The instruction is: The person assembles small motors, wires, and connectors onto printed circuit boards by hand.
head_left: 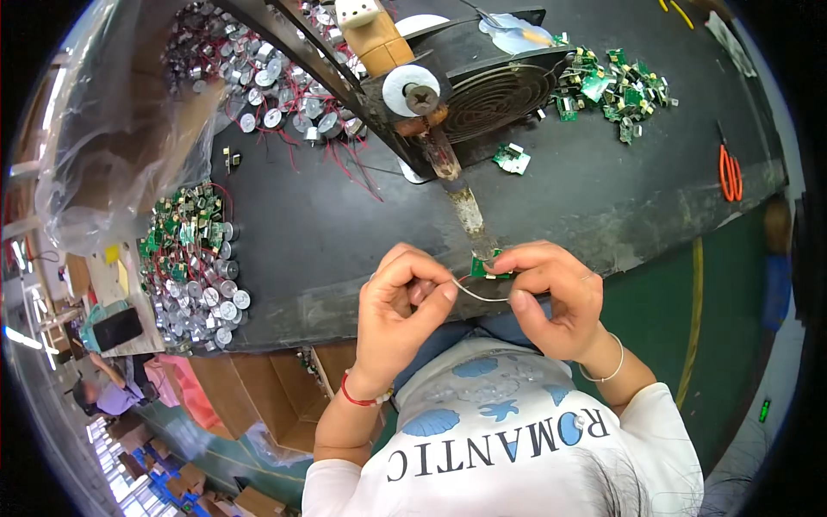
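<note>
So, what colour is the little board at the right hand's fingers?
Green: the little board shows best in the head view.

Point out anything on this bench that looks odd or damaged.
A green-and-white piece lies alone, apart from the board pile at upper right. The central rod looks stained and patchy, and the bench edge is scuffed pale.

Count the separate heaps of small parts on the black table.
3: a silver-motor heap, upper left; a mixed heap of green boards and silver motors, lower left; a green-board heap, upper right beside the fan. More may hide behind the fan or clear plastic.
</note>
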`<move>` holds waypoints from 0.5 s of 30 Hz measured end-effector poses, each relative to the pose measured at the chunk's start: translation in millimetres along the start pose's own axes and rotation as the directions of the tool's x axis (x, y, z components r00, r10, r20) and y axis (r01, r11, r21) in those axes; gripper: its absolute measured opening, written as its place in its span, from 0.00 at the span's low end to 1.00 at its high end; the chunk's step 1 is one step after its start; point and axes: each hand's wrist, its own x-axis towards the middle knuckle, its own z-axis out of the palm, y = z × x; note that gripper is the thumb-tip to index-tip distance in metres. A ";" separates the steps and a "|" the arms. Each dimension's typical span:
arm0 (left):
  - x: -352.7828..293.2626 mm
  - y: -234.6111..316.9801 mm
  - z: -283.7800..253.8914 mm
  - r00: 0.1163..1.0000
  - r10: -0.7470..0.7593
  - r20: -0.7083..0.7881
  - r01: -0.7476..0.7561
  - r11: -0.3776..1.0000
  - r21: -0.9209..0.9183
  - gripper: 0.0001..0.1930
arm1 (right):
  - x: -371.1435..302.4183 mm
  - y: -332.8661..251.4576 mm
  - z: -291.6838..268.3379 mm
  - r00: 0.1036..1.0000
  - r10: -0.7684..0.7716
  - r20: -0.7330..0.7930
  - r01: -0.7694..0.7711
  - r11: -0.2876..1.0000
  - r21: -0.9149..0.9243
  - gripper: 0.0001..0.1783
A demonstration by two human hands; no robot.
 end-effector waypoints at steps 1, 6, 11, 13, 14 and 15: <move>0.8 3.2 4.4 1.000 0.005 -0.012 -0.005 0.999 0.035 0.03 | -0.8 -0.7 -0.9 1.000 0.025 0.007 -0.025 1.000 -0.012 0.03; 4.3 2.7 9.9 0.995 -0.091 0.045 0.099 0.968 -0.232 0.03 | 1.1 1.8 -2.8 0.998 0.065 0.007 -0.065 0.997 0.041 0.04; 7.6 6.6 11.2 0.994 -0.090 0.056 0.102 0.962 -0.252 0.03 | 6.7 2.2 -4.7 1.000 -0.012 -0.023 0.012 1.000 0.004 0.05; 7.7 8.6 13.4 0.991 -0.119 0.055 0.129 0.954 -0.270 0.04 | 6.2 3.5 -6.8 0.999 -0.021 -0.035 0.021 1.000 0.017 0.06; 7.9 9.0 13.7 0.992 -0.116 0.054 0.126 0.955 -0.268 0.04 | 6.2 4.2 -8.0 0.999 -0.030 -0.044 0.031 0.999 0.030 0.07; 8.0 9.6 13.9 0.990 -0.125 0.061 0.137 0.951 -0.275 0.04 | 6.6 4.3 -8.6 0.998 -0.033 -0.045 0.035 0.999 0.031 0.07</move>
